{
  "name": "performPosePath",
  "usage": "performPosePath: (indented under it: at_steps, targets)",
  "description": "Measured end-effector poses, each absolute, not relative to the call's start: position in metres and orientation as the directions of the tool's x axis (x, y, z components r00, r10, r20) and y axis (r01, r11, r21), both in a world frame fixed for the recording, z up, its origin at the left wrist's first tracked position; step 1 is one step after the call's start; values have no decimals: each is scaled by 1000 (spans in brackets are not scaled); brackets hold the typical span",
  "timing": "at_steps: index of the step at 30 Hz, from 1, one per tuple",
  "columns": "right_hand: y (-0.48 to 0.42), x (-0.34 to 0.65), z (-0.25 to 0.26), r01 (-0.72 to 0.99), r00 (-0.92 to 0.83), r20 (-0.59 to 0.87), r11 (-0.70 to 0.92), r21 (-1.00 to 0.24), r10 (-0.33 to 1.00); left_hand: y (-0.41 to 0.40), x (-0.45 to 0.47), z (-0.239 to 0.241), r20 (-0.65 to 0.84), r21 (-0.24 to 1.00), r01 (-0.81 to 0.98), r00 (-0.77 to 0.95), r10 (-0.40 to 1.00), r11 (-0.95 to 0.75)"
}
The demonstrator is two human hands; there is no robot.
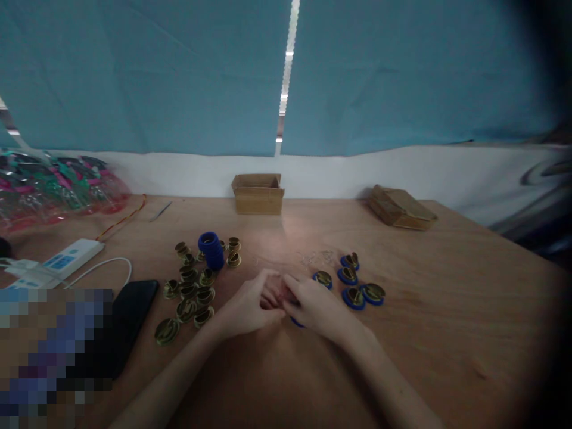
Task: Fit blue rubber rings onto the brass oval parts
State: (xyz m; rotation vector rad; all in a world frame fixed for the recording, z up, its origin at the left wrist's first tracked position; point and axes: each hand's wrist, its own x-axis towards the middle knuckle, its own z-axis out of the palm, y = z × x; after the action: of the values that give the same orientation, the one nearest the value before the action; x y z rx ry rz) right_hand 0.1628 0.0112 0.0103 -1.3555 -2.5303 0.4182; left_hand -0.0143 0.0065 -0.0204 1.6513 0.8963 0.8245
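Note:
My left hand [254,304] and my right hand [308,301] meet over the middle of the wooden table, fingers closed together. What they grip is hidden between the fingers. A sliver of a blue rim [297,322] shows under my right hand; whether it is held or lies on the table I cannot tell. Left of my hands lie several round brass-coloured metal pieces [186,310], around a tilted stack of blue rings [211,250]. Close by my right hand are several brass pieces set in blue rings [354,298]. Small, thin clear bits [317,257] lie just beyond my hands.
At the back stand an open cardboard box [259,199] and a flattened-looking carton [402,208]. On the left are a black phone-like slab [134,316], a white power strip [67,262] with cables, tweezers [159,211] and a row of pink-and-green items in clear plastic [62,185].

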Motion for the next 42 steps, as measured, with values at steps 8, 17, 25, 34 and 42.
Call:
performPosePath:
  at_steps: [8, 17, 25, 34, 42]
  targets:
    - [21, 176, 5, 832, -517, 108, 529, -169, 849, 25, -43, 8, 608, 471, 782, 47, 792, -408]
    - [33, 184, 9, 850, -513, 159, 525, -42, 843, 42, -78, 6, 678, 345, 938, -235, 696, -19]
    - [35, 184, 3, 867, -476, 195, 494, -58, 858, 46, -85, 7, 713, 365, 929, -244, 658, -51]
    - [26, 168, 9, 825, -526, 263, 560, -70, 809, 38, -60, -4, 736, 376, 817, 24, 677, -438]
    - [19, 157, 8, 762, -588, 266, 633, -133, 764, 43, -55, -22, 588, 399, 827, 101, 803, -396]
